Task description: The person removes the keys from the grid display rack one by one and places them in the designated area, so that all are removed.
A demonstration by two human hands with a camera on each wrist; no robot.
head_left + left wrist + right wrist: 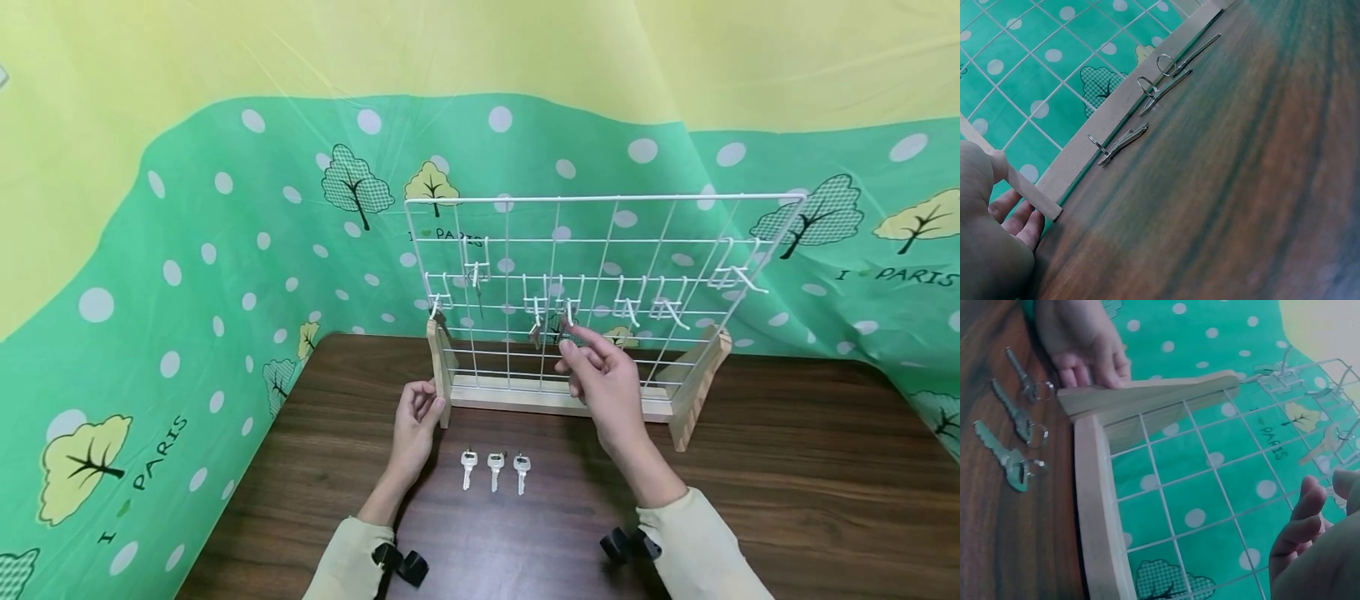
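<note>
A white wire grid rack [540,379] with wooden side supports stands on the table, with several white hooks across it. My left hand [414,421] holds the lower end of the left wooden support [1038,197], thumb on one side and fingers on the other. My right hand [603,379] is raised at a middle hook [570,310], index finger and thumb close to its tip. A key [559,328] shows beside those fingertips; whether they pinch it is unclear. Other keys hang on hooks further left, among them one key [1322,445] in the right wrist view.
Three silver keys with small rings lie in a row before the rack: a left key [468,469], a middle key [495,471] and a right key [522,473]. Hooks to the right, such as the far right hook [735,277], bear no key. A green patterned cloth [225,275] surrounds the table.
</note>
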